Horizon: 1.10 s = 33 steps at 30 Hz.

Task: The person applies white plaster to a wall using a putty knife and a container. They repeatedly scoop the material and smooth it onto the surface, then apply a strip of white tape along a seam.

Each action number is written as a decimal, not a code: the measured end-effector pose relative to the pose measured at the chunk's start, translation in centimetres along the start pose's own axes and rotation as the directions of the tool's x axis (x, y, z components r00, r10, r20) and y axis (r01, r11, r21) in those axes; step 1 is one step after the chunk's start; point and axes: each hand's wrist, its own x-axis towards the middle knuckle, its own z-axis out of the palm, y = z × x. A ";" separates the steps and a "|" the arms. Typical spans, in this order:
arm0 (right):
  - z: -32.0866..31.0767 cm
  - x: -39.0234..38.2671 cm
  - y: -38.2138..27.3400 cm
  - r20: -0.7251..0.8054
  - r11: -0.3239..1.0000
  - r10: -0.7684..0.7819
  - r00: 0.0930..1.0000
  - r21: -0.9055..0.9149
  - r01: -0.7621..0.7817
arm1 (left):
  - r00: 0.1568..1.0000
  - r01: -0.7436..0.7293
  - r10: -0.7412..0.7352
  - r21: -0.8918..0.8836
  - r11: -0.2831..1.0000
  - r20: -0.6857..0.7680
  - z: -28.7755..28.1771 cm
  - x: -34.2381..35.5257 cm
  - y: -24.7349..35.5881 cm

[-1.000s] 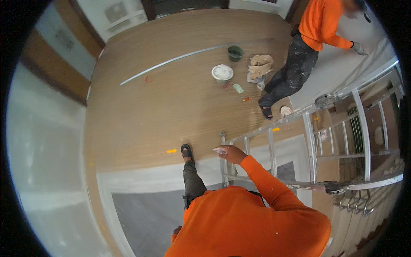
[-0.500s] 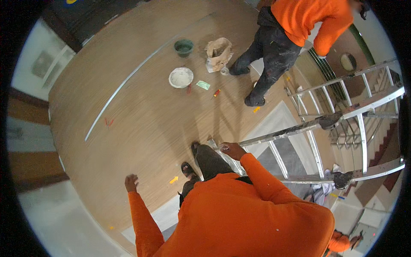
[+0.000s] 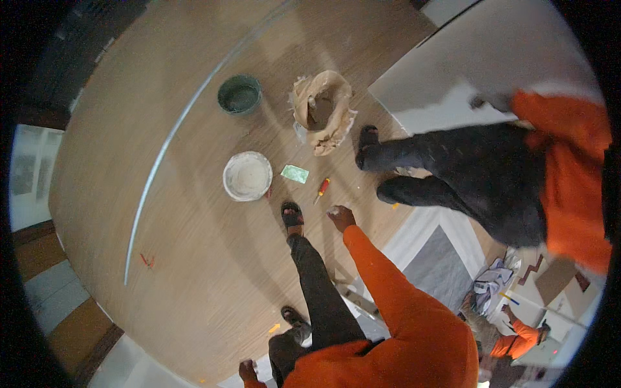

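My right hand [image 3: 338, 216] is low over the wooden floor [image 3: 194, 233], its fingers curled on something whitish I cannot make out. Just beyond it lies a red-and-yellow screwdriver [image 3: 323, 189], with a green packet [image 3: 295, 173] behind. Farther off stand a white bucket [image 3: 229, 174], a dark green bucket [image 3: 257, 94] and a crumpled brown paper bag [image 3: 337, 129]. My left hand [image 3: 247, 370] is at the bottom edge, too small and blurred to show its grip. A metal piece [image 3: 359, 301] shows partly behind my right arm.
A co-worker [image 3: 482, 174] in orange and dark trousers bends at the right, beside a pale panel [image 3: 453, 52]. Another person [image 3: 521, 339] is farther back at lower right. A long metal strip [image 3: 155, 168] and a red tool [image 3: 147, 260] lie at left. A grey mat [image 3: 433, 258] is right.
My view has turned and come closer to the buckets, bag and co-worker. My right hand has moved away from the ladder toward the screwdriver. My left hand has dropped toward the bottom edge.
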 end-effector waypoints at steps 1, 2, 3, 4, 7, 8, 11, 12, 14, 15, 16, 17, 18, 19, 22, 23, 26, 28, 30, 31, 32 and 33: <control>0.5 5.3 1.2 0.051 0.988 0.038 0.998 -0.152 -0.030 | 0.979 -0.204 0.202 0.083 0.976 0.032 0.2 -0.7 1.5; 1.4 9.8 2.0 0.094 0.959 0.074 0.993 -0.279 -0.045 | 0.979 -0.202 0.199 0.071 0.977 0.047 0.4 -0.7 3.3; 2.3 13.7 3.5 0.107 0.934 0.078 0.991 -0.356 -0.035 | 0.981 -0.190 0.185 0.069 0.979 0.065 0.0 -1.7 4.3; 3.0 18.1 4.8 0.084 0.909 0.058 0.995 -0.416 -0.017 | 0.980 -0.188 0.182 0.066 0.980 0.083 -0.5 -1.7 6.0; 6.8 29.7 8.8 0.065 0.813 -0.036 0.997 -0.579 0.067 | 0.997 0.062 -0.063 0.020 0.998 0.040 -1.5 -4.1 8.3; 7.2 32.9 10.7 0.052 0.768 -0.066 0.996 -0.634 0.084 | 0.969 0.247 -0.247 -0.041 0.968 0.008 -1.0 -3.7 8.8; 9.0 39.6 14.8 0.049 0.666 -0.113 0.992 -0.738 0.112 | 0.889 0.454 -0.448 -0.315 0.833 0.098 0.2 -2.9 9.3; 9.7 41.4 15.7 0.042 0.650 -0.125 0.991 -0.751 0.114 | 0.891 0.448 -0.430 -0.424 0.787 0.143 0.6 -2.3 9.8; 10.2 42.9 17.3 0.049 0.615 -0.120 0.992 -0.780 0.113 | 0.851 0.517 -0.510 -0.368 0.773 0.124 -0.1 -2.8 9.6; 10.6 42.9 17.7 0.053 0.610 -0.115 0.992 -0.784 0.113 | 0.833 0.541 -0.550 -0.309 0.782 0.063 0.0 -3.0 9.7; 11.5 42.3 18.2 0.063 0.618 -0.114 0.992 -0.777 0.120 | 0.811 0.566 -0.585 -0.248 0.786 -0.006 -0.7 -4.1 10.1; 12.0 41.7 18.2 0.062 0.631 -0.115 0.991 -0.766 0.121 | 0.806 0.576 -0.592 -0.264 0.774 0.022 -1.3 -4.3 10.6; 12.5 40.4 18.0 0.057 0.652 -0.118 0.991 -0.748 0.121 | 0.823 0.555 -0.565 -0.284 0.782 0.051 -1.9 -4.1 11.1; 11.7 38.9 18.8 0.017 0.680 -0.121 0.992 -0.727 0.095 | 0.854 0.515 -0.515 -0.257 0.818 0.074 -2.3 -1.6 11.9; 15.3 31.1 15.9 0.042 0.851 -0.164 0.986 -0.500 0.163 | 0.915 0.401 -0.400 -0.190 0.896 0.045 -1.0 -2.0 14.9; 15.7 27.6 14.7 0.021 0.930 -0.153 0.988 -0.334 0.151 | 0.936 0.351 -0.349 -0.177 0.920 0.045 -0.4 -1.2 16.3; 10.6 15.6 0.4 0.104 0.644 0.198 0.975 0.736 -0.209 | 0.992 0.124 -0.119 -0.163 0.979 0.040 1.9 -0.2 25.1; 5.5 9.5 -7.8 0.262 0.458 0.194 0.945 0.828 -0.324 | 0.981 -0.160 0.165 -0.055 0.986 0.100 3.6 0.1 31.1; 1.9 4.4 -12.7 0.283 0.375 0.167 0.945 0.868 -0.326 | 0.901 -0.393 0.396 -0.052 0.918 0.176 4.1 0.2 38.4; 1.8 1.2 -13.6 0.225 0.310 0.155 0.962 0.913 -0.264 | 0.870 -0.426 0.449 -0.146 0.893 0.202 3.9 -0.1 41.4; 0.6 -0.2 -15.7 0.181 0.408 0.119 0.976 0.888 -0.214 | 0.841 -0.441 0.492 -0.245 0.864 0.223 3.9 -0.6 44.1; -0.7 -1.6 -17.8 0.133 0.501 0.076 0.988 0.852 -0.153 | 0.803 -0.523 0.559 -0.206 0.827 0.207 3.5 -1.3 46.4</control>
